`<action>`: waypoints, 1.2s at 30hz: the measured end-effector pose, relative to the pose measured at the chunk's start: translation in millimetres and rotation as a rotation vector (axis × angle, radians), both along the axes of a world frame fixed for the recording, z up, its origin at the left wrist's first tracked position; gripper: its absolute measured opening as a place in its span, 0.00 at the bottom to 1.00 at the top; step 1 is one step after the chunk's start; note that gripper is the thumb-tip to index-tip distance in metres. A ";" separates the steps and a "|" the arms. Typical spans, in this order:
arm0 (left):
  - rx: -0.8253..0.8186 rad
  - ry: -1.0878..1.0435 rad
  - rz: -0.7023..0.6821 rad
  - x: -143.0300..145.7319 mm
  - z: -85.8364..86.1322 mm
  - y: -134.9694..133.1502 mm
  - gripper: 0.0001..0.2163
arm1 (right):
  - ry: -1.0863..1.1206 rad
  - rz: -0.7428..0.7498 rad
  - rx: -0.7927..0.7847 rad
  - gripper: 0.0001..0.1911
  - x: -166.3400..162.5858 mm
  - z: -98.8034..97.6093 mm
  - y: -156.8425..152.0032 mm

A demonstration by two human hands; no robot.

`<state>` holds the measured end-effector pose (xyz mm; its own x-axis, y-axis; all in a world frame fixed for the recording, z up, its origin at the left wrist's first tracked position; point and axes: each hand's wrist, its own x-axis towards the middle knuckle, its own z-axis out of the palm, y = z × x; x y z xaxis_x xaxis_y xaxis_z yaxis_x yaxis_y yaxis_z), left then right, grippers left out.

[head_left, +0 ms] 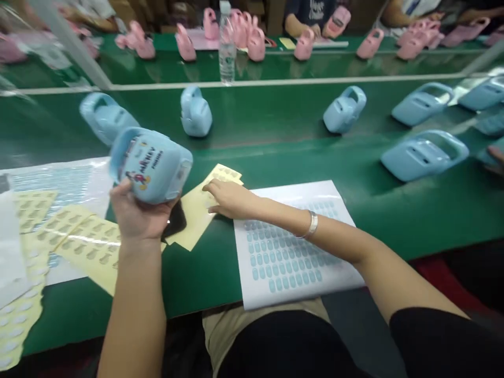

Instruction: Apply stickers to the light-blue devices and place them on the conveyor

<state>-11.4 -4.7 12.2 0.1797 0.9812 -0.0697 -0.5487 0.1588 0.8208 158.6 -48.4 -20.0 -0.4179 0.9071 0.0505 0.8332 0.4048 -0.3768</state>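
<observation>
My left hand (136,212) grips a light blue plastic case (151,164) with a printed cartoon figure, lifted off the green table (275,152). My right hand (228,198) reaches across to a yellow sticker backing sheet (197,210). Its fingers are bent and press on the sheet's top edge. What the fingertips pinch, if anything, is too small to see. A silver bracelet sits on my right wrist. A white sheet of small blue stickers (291,247) lies under my right forearm.
More yellow backing sheets (82,236) lie at left. Several blue cases (344,109) lie on the conveyor belt, with pink cases (255,44) beyond. A water bottle (227,47) stands on the divider. Other people sit across; another person's hand (496,157) shows at the right edge.
</observation>
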 end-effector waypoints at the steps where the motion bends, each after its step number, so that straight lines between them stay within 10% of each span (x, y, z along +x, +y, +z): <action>1: 0.037 -0.011 -0.002 1.4 0.7 -1.3 0.14 | 0.022 -0.006 0.004 0.23 6.0 -0.8 -19.8; 7: 0.124 0.058 -0.131 13.8 3.6 -16.3 0.11 | 0.195 -0.060 0.271 0.21 22.3 -29.5 -171.0; 11: 0.114 -0.027 -0.072 27.7 -0.3 -23.9 0.14 | 0.129 -0.129 0.343 0.15 16.9 -51.7 -213.9; 19: 0.036 0.001 -0.287 34.5 -7.3 -35.7 0.14 | 0.243 -0.098 0.386 0.10 22.0 -47.9 -203.3; 30: -0.145 -0.061 -0.239 40.8 -17.4 -39.8 0.21 | 0.095 -0.092 0.435 0.07 11.9 -45.8 -196.4; 36: -0.164 -0.064 -0.371 38.2 -23.6 -41.7 0.25 | 0.345 -0.140 0.491 0.15 26.6 -11.9 -156.4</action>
<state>26.8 -46.4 -11.4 0.5280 0.8260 -0.1972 -0.4790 0.4814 0.7340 185.2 -204.8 -31.9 -0.1814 0.7889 0.5871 0.7543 0.4947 -0.4316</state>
